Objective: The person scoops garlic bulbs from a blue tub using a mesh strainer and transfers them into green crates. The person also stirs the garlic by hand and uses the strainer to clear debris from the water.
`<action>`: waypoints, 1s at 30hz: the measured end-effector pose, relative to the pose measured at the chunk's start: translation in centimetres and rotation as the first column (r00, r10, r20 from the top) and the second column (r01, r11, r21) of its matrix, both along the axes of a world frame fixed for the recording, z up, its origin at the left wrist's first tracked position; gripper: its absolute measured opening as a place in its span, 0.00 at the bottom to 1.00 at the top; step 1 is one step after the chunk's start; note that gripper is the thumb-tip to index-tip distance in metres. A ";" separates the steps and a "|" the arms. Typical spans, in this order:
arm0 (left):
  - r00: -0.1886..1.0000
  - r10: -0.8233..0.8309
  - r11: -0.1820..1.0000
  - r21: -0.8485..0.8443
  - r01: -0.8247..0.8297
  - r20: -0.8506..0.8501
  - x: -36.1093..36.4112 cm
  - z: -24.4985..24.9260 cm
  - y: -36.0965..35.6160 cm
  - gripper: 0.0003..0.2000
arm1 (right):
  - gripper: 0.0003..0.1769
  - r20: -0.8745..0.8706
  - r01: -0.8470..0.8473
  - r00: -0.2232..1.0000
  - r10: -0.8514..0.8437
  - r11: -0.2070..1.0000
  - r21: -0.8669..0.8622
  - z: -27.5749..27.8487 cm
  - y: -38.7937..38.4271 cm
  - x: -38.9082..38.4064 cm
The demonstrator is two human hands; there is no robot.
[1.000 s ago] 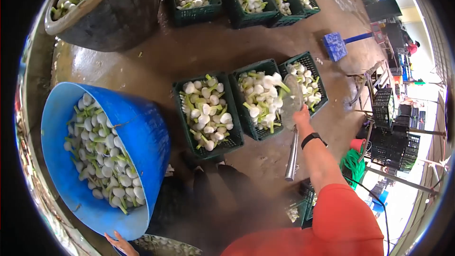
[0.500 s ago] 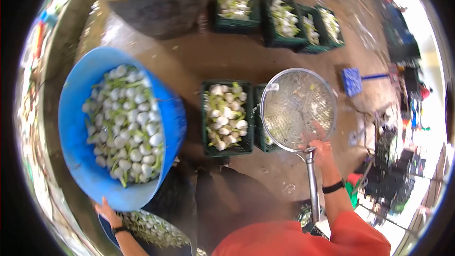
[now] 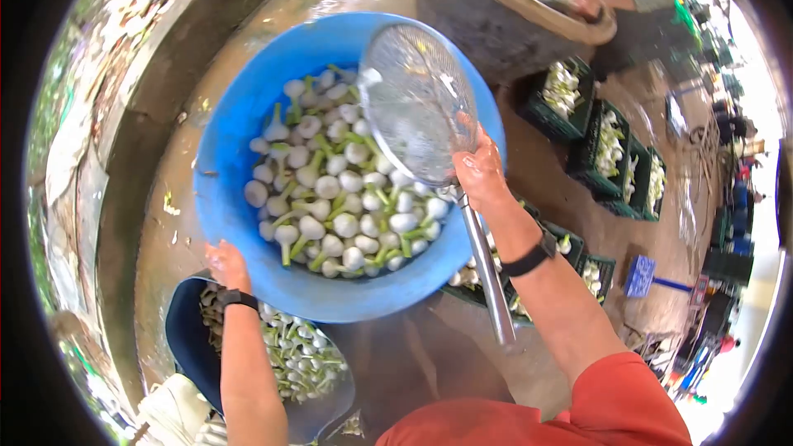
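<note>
A round wire-mesh skimmer (image 3: 421, 95) with a long metal handle (image 3: 489, 285) is in my right hand (image 3: 481, 169), gripped where the handle meets the rim. Its mesh is tilted over the right side of a large blue tub (image 3: 310, 301), overlapping the tub's far wall. Inside the tub lies a heap of white bulbs (image 3: 343, 190) with cut green stalks, resembling fresh garlic. My left hand (image 3: 227, 266) is at the tub's near-left outer edge, fingers loosely stretched out and partly blurred. Below that hand, a dark blue container (image 3: 192, 343) holds more bulbs and trimmings.
Green crates (image 3: 586, 161) of bulbs stand on the wet floor at right, with others partly behind the skimmer handle. A large dark vat (image 3: 487, 21) stands at the back, another person's hand (image 3: 591, 4) at its rim. A low concrete wall (image 3: 144, 144) curves along the left.
My view has turned left, bringing the blue tub to the middle. The skimmer has gone from above the floor crates to over the tub. My left hand stays by the tub's edge.
</note>
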State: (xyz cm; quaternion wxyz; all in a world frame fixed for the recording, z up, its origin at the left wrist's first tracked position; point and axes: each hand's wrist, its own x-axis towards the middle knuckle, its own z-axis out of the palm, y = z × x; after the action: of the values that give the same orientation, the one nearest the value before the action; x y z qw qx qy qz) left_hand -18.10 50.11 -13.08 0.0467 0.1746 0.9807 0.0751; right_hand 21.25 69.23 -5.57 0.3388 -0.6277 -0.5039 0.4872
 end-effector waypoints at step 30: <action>0.987 0.100 0.995 0.014 -0.102 0.130 2.7 2.7 2.1 0.15 | 0.42 -0.454 -0.185 0.832 -0.317 0.615 -0.767 -17.6 -4.6 -7.9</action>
State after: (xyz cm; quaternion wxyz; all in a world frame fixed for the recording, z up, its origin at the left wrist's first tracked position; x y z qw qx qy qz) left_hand -15.38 52.17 -10.38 0.1044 0.1199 0.9824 0.0984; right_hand 13.37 64.66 -23.16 0.1775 -0.5625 -0.0946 0.8020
